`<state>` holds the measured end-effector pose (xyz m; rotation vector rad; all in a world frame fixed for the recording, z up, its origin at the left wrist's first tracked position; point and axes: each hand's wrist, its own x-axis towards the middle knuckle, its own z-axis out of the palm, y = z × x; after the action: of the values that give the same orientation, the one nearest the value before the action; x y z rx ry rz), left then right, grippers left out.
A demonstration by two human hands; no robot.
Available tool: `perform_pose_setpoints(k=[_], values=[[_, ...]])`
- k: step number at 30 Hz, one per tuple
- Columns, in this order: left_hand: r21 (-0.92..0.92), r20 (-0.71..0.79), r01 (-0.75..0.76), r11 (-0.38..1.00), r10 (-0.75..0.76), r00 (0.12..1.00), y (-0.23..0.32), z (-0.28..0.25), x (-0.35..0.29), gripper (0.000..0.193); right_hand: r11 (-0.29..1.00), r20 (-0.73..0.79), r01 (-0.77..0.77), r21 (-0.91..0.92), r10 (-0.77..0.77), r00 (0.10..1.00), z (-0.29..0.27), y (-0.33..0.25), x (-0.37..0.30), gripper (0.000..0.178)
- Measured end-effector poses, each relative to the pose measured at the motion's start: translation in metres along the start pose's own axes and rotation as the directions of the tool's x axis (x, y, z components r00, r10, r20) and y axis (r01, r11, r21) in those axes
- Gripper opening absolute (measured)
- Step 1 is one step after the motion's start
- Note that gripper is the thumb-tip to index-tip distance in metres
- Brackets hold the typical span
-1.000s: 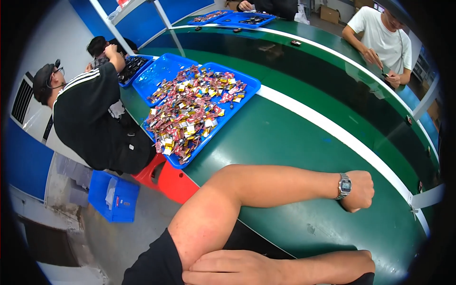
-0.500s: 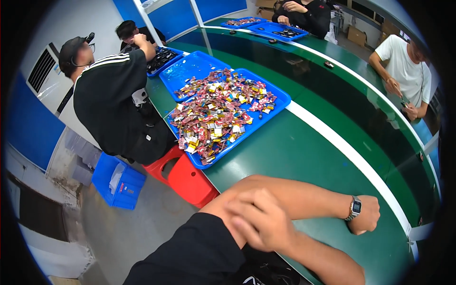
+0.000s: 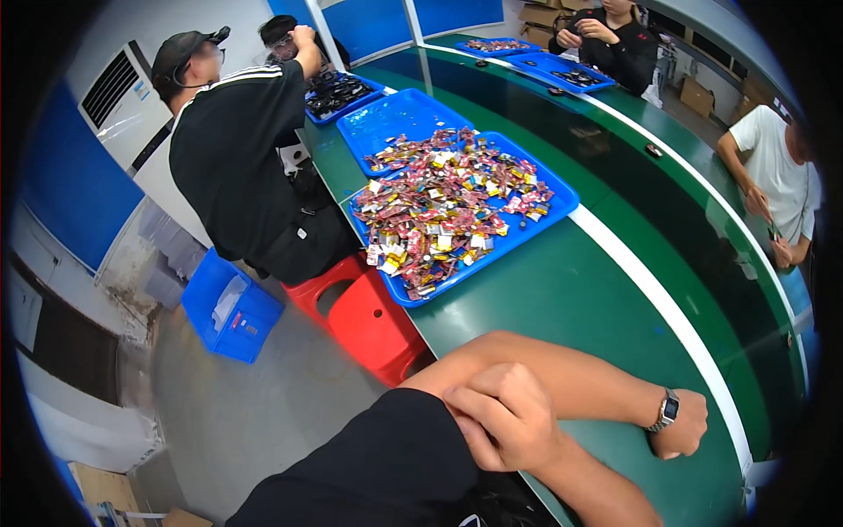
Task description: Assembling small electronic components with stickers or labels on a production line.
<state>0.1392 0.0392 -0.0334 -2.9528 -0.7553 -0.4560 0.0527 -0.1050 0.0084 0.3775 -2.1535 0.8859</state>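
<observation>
My left arm lies bent across the green table [image 3: 518, 303], with a metal-banded digital watch [image 3: 670, 408] at the wrist. My left hand [image 3: 682, 428] rests on the tabletop in a loose fist, nothing seen in it; its fingertips are turned out of sight. Over the left elbow, my right hand [image 3: 511, 417] is curled closed, fingertips at the bare skin beside the hem of the black sleeve [image 3: 378, 452]. No object shows in it. Beyond my arm, a blue tray [image 3: 562, 204] holds a heap of small wired parts [image 3: 448, 211] in pink, yellow and white.
Behind it stands another blue tray [image 3: 386, 127]. A co-worker in black [image 3: 237, 149] sits at the left; others work around the table. A red stool [image 3: 373, 321] and a blue bin [image 3: 230, 307] stand on the floor. A dark belt strip [image 3: 650, 189] curves along the table.
The view has swung left, so the scene sits further right. My right hand's fingers have curled in tighter on the left arm. A far co-worker's hands have risen from the tray.
</observation>
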Motion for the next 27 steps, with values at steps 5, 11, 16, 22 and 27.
perform_pose_setpoints(k=[5,11,16,22,27], values=[[-0.003,0.04,-0.001,1.0,0.001,0.999,0.0,-0.002,0.001,0.02,0.994,-0.049,0.034,0.099,-0.029,0.998,-0.001,-0.002,0.008,0.036],[-0.005,0.016,-0.007,1.0,0.007,1.0,-0.001,-0.001,-0.001,0.02,0.997,0.092,-0.072,0.005,0.071,0.993,-0.009,-0.007,-0.01,0.035],[-0.006,0.004,-0.003,1.0,0.003,1.0,-0.001,0.001,0.0,0.019,0.987,-0.099,0.156,0.041,-0.151,0.983,0.002,0.006,-0.001,0.033],[-0.012,0.001,-0.011,1.0,0.011,1.0,-0.001,0.001,0.0,0.019,0.998,-0.046,0.048,0.041,-0.046,0.998,-0.008,-0.003,0.001,0.032],[-0.015,0.074,0.014,1.0,-0.013,0.997,-0.001,-0.004,0.001,0.022,0.998,0.086,-0.046,-0.035,0.049,0.995,-0.011,-0.004,-0.009,0.029]])
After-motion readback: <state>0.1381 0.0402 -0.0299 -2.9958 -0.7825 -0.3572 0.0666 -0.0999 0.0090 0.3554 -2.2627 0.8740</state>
